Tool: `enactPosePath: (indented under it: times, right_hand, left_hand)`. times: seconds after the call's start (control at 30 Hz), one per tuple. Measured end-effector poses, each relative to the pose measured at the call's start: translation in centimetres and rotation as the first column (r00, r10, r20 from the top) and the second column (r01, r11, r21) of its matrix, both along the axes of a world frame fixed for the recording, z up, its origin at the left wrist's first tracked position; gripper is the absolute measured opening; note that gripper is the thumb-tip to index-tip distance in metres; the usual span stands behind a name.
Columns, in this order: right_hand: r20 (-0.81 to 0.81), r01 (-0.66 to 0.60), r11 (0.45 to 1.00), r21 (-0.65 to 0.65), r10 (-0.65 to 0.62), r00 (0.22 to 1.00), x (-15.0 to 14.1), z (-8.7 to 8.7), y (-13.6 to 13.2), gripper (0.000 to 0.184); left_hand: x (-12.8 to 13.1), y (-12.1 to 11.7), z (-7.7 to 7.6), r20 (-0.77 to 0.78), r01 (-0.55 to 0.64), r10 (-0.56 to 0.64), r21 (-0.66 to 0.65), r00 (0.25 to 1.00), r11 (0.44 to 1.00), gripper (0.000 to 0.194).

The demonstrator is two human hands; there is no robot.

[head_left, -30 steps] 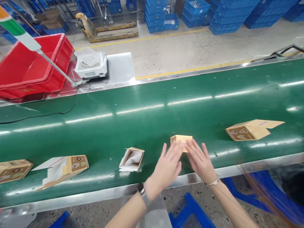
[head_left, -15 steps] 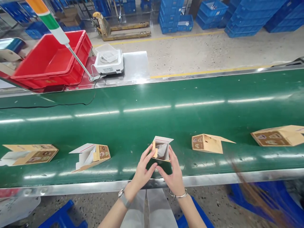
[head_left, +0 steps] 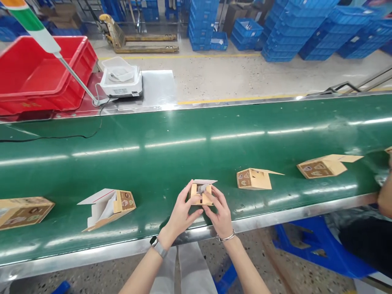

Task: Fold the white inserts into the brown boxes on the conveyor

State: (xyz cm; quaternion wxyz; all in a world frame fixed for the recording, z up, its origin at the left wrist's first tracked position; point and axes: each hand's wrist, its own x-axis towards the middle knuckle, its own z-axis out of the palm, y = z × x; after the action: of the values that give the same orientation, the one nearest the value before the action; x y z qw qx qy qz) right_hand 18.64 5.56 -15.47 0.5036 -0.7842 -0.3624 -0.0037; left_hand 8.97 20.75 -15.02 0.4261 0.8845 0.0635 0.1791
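Green conveyor belt [head_left: 196,139] running across. Both hands, left [head_left: 180,214] and right [head_left: 221,214], fingers clamped on small open carton [head_left: 200,193]; next carton [head_left: 253,179] at 2 o'clock.

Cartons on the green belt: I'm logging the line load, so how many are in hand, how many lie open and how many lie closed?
Held in both hands: 1, the small carton between left hand and right hand
Lying with a flap open: 3
Lying closed: 1
Total: 5

Five small cartons [head_left: 201,192] on the belt, one red crate [head_left: 39,77], one scale [head_left: 121,81].
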Motion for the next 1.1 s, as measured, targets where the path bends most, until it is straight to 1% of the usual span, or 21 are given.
enactPosePath:
  times: [0.07,0.1,0.17,0.23,0.3,0.33,0.4,0.47,0.57,0.63,0.7,0.8,0.87,0.9,0.93,0.97,1.0,1.03,1.07,1.1]
  right_hand:
    - [0.002,-0.006,1.000,-0.003,0.006,1.000,0.3,0.0,-0.5,0.043]
    - [0.001,-0.011,1.000,-0.006,0.011,1.000,0.5,-0.1,-0.8,0.043]
    - [-0.004,-0.024,1.000,-0.012,0.024,1.000,0.9,-0.1,-1.3,0.043]
    - [-0.014,-0.036,0.999,-0.021,0.036,0.999,1.4,-0.1,-1.8,0.042]
    - [-0.018,-0.041,0.999,-0.035,0.040,0.999,1.8,0.0,-2.2,0.040]
    - [-0.016,-0.042,0.998,-0.043,0.042,0.999,1.9,0.1,-2.3,0.040]
    - [-0.011,-0.044,0.997,-0.057,0.044,0.999,2.2,0.2,-2.6,0.040]
    - [-0.013,-0.047,0.997,-0.059,0.046,0.999,2.4,0.3,-2.9,0.041]
    - [-0.037,-0.035,0.998,-0.043,0.033,0.999,2.9,0.5,-3.1,0.039]
    - [-0.067,-0.013,0.999,-0.036,0.011,0.998,3.3,0.7,-3.2,0.035]
    - [-0.094,-0.002,1.000,-0.029,-0.001,0.996,3.8,0.9,-3.4,0.034]
    - [-0.112,0.013,1.000,0.008,-0.012,0.994,4.3,0.9,-3.5,0.032]
    - [-0.125,0.085,0.995,0.044,-0.079,0.989,4.3,0.9,-3.3,0.025]
    - [-0.140,0.142,0.988,0.054,-0.133,0.981,4.2,0.8,-3.1,0.022]
    - [-0.161,0.202,0.978,0.056,-0.191,0.968,4.0,0.8,-2.9,0.021]
    - [-0.189,0.258,0.965,0.052,-0.244,0.951,3.8,0.8,-2.6,0.021]
    - [-0.228,0.304,0.951,0.049,-0.286,0.931,3.7,0.8,-2.4,0.021]
    - [-0.281,0.340,0.939,0.054,-0.313,0.907,3.5,0.8,-2.3,0.025]
    - [-0.346,0.370,0.927,0.068,-0.325,0.880,3.5,0.9,-2.2,0.033]
    - [-0.416,0.393,0.915,0.088,-0.325,0.849,3.6,0.9,-2.1,0.045]
  left_hand:
    - [0.6,0.0,0.0,0.032,0.012,-0.012,0.005,0.999,1.000,0.044]
    - [0.9,0.0,0.1,0.025,0.021,-0.021,0.032,0.999,0.999,0.048]
    - [1.7,0.3,0.5,-0.041,0.048,-0.043,0.130,0.998,0.990,0.054]
    - [2.4,0.6,1.1,-0.150,0.085,-0.052,0.224,0.987,0.971,0.057]
    - [3.0,0.7,1.6,-0.221,0.108,-0.045,0.282,0.974,0.953,0.057]
    - [3.2,0.7,1.7,-0.233,0.109,-0.038,0.302,0.972,0.947,0.057]
    - [3.5,0.5,1.7,-0.203,0.095,-0.025,0.343,0.979,0.935,0.058]
    - [3.8,0.1,1.5,-0.139,0.063,-0.011,0.377,0.990,0.924,0.057]
    - [4.5,-0.7,0.9,-0.090,0.007,0.028,0.363,0.996,0.932,0.049]
    - [5.1,-1.2,0.8,-0.101,-0.015,0.050,0.314,0.994,0.949,0.044]
    - [5.7,-1.5,1.0,-0.128,-0.001,0.036,0.266,0.991,0.964,0.042]
    - [6.4,-1.6,1.6,-0.169,0.085,-0.055,0.178,0.984,0.980,0.041]
    - [6.8,-1.7,1.8,-0.180,0.155,-0.141,0.063,0.973,0.986,0.042]
    - [7.1,-1.9,1.7,-0.168,0.174,-0.175,-0.020,0.970,0.985,0.043]
    - [7.3,-2.3,1.6,-0.140,0.168,-0.184,-0.116,0.973,0.979,0.042]
    - [7.5,-2.8,1.4,-0.095,0.132,-0.157,-0.222,0.983,0.966,0.039]
    - [7.8,-3.3,1.1,-0.045,0.073,-0.093,-0.336,0.995,0.939,0.038]
    - [8.2,-3.9,0.8,-0.003,0.002,-0.004,-0.447,1.000,0.894,0.042]
    - [8.5,-4.5,0.5,0.018,-0.063,0.087,-0.548,0.996,0.834,0.052]
    - [8.8,-5.0,0.3,0.010,-0.110,0.150,-0.635,0.989,0.765,0.064]
